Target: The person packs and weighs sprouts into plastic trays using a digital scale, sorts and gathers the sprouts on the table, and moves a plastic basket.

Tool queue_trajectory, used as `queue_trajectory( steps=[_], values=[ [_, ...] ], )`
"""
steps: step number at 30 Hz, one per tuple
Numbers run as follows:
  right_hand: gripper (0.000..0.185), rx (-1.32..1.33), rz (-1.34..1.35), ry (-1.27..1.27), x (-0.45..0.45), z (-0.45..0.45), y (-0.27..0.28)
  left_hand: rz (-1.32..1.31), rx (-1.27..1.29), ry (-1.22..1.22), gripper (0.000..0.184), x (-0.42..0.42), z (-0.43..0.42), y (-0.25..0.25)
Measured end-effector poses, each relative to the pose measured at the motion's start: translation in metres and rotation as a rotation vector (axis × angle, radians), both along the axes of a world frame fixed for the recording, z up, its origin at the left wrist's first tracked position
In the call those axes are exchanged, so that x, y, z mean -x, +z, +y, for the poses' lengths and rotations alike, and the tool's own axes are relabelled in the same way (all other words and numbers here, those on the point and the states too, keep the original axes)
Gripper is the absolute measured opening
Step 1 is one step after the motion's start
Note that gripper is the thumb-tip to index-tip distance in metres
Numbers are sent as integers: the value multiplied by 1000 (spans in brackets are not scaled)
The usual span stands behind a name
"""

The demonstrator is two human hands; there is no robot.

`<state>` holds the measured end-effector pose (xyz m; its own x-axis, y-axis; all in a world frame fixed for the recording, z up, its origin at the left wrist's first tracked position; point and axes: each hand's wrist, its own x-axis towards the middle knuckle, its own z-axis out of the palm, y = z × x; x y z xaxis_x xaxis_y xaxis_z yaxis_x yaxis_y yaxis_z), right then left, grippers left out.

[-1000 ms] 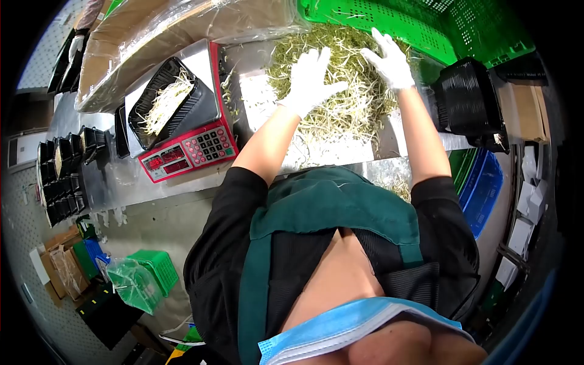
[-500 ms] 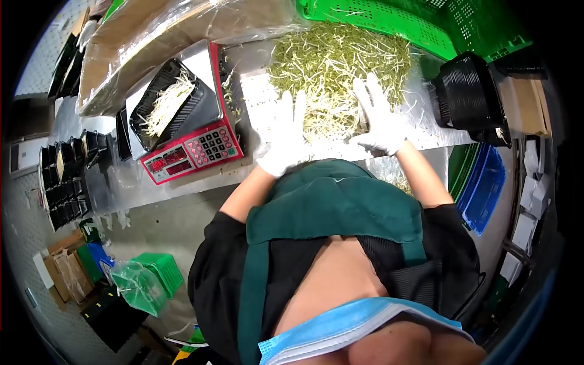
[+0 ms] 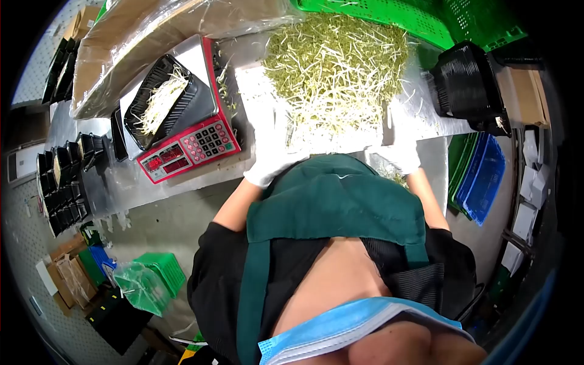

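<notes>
A thick mat of bean sprouts [image 3: 337,64], green at the far side and pale at the near side, lies on the metal table in front of me. My left hand [image 3: 272,149], in a white glove, is beside its near left edge, with fingers stretched forward and nothing visible in them. My right hand [image 3: 398,146], also gloved, lies off the near right edge, fingers extended and thumb apart. Glare washes out both sets of fingertips, so contact with the sprouts is unclear. To the left, a black plastic tray [image 3: 187,100] with some sprouts rests on a red digital scale [image 3: 188,149].
Stacked black trays [image 3: 462,82] stand at the table's right side, near a green perforated crate [image 3: 480,24]. A plastic-lined cardboard box [image 3: 109,67] is at the back left. More black trays [image 3: 64,182] sit at the far left. Blue and green crates [image 3: 480,176] are below right.
Both hands have drawn back toward my body. The right hand has moved off the sprouts to the right, and the left has shifted slightly left. The scale's tray looks the same.
</notes>
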<state>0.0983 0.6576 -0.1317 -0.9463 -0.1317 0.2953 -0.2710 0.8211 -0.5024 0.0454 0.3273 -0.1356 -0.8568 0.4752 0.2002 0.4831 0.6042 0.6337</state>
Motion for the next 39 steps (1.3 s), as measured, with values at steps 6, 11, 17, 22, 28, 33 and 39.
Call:
queue_trajectory(
  steps=[6, 11, 17, 22, 28, 33, 39],
  values=[
    [52, 666, -85, 62, 48, -75, 2, 44, -280, -134, 53, 35, 61, -8],
    [63, 400, -136, 168, 119, -49, 67, 283, -133, 35, 62, 72, 49, 36],
    [36, 164, -123, 24, 165, -59, 37, -145, -166, 6, 47, 94, 71, 29],
    [47, 819, -253, 143, 98, -6, 37, -258, -340, 49, 50, 35, 28, 40],
    [79, 102, -18, 60, 61, -53, 25, 105, 3, 26, 76, 29, 59, 17],
    [57, 367, -99, 198, 78, -48, 49, 177, -256, -88, 53, 42, 75, 35],
    [117, -36, -36, 94, 47, -17, 26, 32, 148, -100, 88, 21, 20, 39]
  ],
)
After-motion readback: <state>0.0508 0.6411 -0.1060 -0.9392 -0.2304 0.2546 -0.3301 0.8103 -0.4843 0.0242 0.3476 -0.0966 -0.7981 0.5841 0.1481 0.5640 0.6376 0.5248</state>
